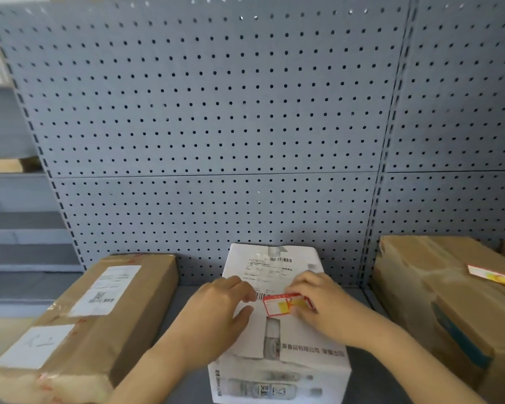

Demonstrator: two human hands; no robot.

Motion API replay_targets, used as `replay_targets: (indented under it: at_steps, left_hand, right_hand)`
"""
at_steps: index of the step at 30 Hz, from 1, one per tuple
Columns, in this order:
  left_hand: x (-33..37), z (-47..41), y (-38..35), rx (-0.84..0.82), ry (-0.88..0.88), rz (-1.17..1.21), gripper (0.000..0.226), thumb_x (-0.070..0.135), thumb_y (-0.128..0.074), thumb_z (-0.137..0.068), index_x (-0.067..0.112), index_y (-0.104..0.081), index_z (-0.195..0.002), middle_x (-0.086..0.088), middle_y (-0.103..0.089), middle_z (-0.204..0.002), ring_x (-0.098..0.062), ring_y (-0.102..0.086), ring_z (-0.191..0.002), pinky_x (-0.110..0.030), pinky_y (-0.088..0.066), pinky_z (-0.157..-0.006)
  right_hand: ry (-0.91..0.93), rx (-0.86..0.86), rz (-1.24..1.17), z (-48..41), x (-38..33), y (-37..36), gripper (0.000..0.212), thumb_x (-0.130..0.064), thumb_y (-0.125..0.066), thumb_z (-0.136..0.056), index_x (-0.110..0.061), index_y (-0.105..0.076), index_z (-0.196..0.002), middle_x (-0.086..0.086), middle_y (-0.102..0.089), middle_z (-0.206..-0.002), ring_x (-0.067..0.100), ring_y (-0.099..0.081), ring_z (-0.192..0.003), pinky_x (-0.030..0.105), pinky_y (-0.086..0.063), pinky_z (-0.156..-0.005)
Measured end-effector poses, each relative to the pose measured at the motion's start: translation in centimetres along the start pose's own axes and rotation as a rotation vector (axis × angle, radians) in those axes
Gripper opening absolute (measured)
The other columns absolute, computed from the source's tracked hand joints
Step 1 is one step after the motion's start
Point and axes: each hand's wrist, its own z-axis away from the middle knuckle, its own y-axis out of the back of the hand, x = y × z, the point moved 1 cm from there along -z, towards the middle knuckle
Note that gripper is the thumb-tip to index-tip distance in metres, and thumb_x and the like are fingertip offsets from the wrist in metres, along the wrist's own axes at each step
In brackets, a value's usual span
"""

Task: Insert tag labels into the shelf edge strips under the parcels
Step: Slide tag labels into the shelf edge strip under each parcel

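Note:
A white parcel [277,360] with a shipping label stands in the middle of the grey shelf [362,371]. Over its top my right hand [318,304] pinches a red-bordered tag label with a yellow patch [280,306]. My left hand [219,304] hovers just left of the tag, fingers curled and apart, its fingertips near the tag's left end. Whether they touch it I cannot tell. The shelf edge strip is out of view below the frame.
A brown cardboard parcel [79,325] lies to the left. Another taped brown parcel [449,301] on the right carries a second red and yellow tag [496,277] on top. A grey pegboard back panel [216,112] rises behind everything.

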Motion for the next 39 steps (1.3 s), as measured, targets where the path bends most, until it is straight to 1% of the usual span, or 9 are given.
replay_targets:
  at_steps: [5, 8, 11, 18, 24, 29, 33, 36, 39]
  left_hand:
    - [-0.5, 0.1, -0.4, 0.009, 0.0, 0.005, 0.019, 0.028, -0.053, -0.084, 0.025, -0.066, -0.097, 0.012, -0.066, -0.095, -0.012, -0.061, -0.085, -0.029, -0.051, -0.074]
    - [-0.9, 0.2, -0.5, 0.013, -0.005, 0.02, 0.018, 0.027, -0.053, -0.085, 0.026, -0.066, -0.097, 0.014, -0.065, -0.095, -0.01, -0.061, -0.085, -0.029, -0.051, -0.075]
    - [-1.0, 0.4, -0.4, 0.053, 0.022, 0.065, 0.016, 0.026, -0.054, -0.085, 0.026, -0.064, -0.098, 0.015, -0.063, -0.094, -0.008, -0.059, -0.084, -0.028, -0.051, -0.073]
    - [2.0, 2.6, 0.3, 0.193, 0.017, 0.094, 0.023, 0.029, -0.046, -0.088, 0.023, -0.063, -0.102, 0.015, -0.059, -0.097, -0.006, -0.058, -0.085, -0.023, -0.049, -0.072]
    - [4.4, 7.8, 0.4, 0.242, 0.087, 0.054, 0.022, 0.026, -0.045, -0.088, 0.023, -0.066, -0.097, 0.012, -0.059, -0.094, -0.011, -0.06, -0.08, -0.029, -0.051, -0.067]
    - [6.1, 13.2, -2.8, 0.089, 0.176, 0.068, 0.018, 0.026, -0.047, -0.086, 0.025, -0.064, -0.093, 0.012, -0.06, -0.089, -0.011, -0.06, -0.076, -0.024, -0.045, -0.066]
    - [5.9, 16.4, -5.3, -0.082, 0.234, 0.029, 0.018, 0.018, -0.058, -0.08, 0.025, -0.065, -0.095, 0.009, -0.064, -0.092, -0.015, -0.063, -0.078, -0.024, -0.048, -0.065]
    - [4.9, 16.6, -6.9, -0.144, 0.232, 0.006, 0.028, 0.011, -0.058, -0.074, 0.022, -0.065, -0.099, 0.005, -0.064, -0.096, -0.02, -0.063, -0.083, -0.026, -0.053, -0.066]
    - [5.1, 16.2, -7.7, -0.134, 0.184, -0.031, 0.026, 0.014, -0.049, -0.078, 0.02, -0.062, -0.1, 0.002, -0.062, -0.093, -0.023, -0.061, -0.08, -0.029, -0.051, -0.066]
  right_hand:
    - [0.003, 0.003, -0.062, -0.7, 0.2, 0.9, 0.023, -0.037, -0.059, -0.086, -0.032, -0.051, -0.108, -0.016, -0.046, -0.113, 0.0, -0.038, -0.107, 0.022, -0.036, -0.093]
    - [-0.016, 0.124, -0.116, -0.3, -0.1, 0.9, 0.017, -0.03, -0.063, -0.084, -0.038, -0.051, -0.093, -0.019, -0.051, -0.103, -0.003, -0.047, -0.095, 0.019, -0.042, -0.079]
    - [-0.002, 0.261, -0.117, 0.8, -0.5, 0.5, 0.013, -0.026, -0.062, -0.087, -0.038, -0.057, -0.091, -0.021, -0.056, -0.093, -0.005, -0.05, -0.087, 0.018, -0.042, -0.07]
    - [0.08, 0.419, -0.134, 5.7, -2.7, 1.8, 0.011, -0.023, -0.06, -0.087, -0.032, -0.062, -0.093, -0.025, -0.059, -0.089, 0.003, -0.055, -0.089, 0.022, -0.048, -0.073]
    - [0.153, 0.34, -0.065, 11.8, -4.6, 1.7, 0.012, -0.024, -0.062, -0.085, -0.034, -0.064, -0.091, -0.025, -0.058, -0.085, -0.001, -0.054, -0.084, 0.018, -0.046, -0.069]
    - [0.118, 0.244, -0.132, 14.9, -4.6, -2.2, 0.015, -0.021, -0.064, -0.084, -0.035, -0.065, -0.09, -0.023, -0.059, -0.084, -0.002, -0.054, -0.083, 0.015, -0.045, -0.07]
    - [0.051, 0.207, -0.143, 15.6, -4.8, -5.5, 0.014, -0.022, -0.064, -0.084, -0.035, -0.064, -0.088, -0.026, -0.056, -0.081, -0.002, -0.053, -0.083, 0.016, -0.047, -0.063]
    - [0.006, 0.203, -0.151, 15.4, -4.7, -6.7, 0.015, -0.02, -0.064, -0.084, -0.035, -0.064, -0.087, -0.024, -0.057, -0.082, -0.001, -0.054, -0.081, 0.016, -0.047, -0.063]
    - [-0.024, 0.203, -0.142, 15.2, -4.1, -7.0, 0.015, -0.023, -0.062, -0.085, -0.037, -0.063, -0.088, -0.025, -0.056, -0.083, -0.003, -0.053, -0.081, 0.012, -0.043, -0.062]
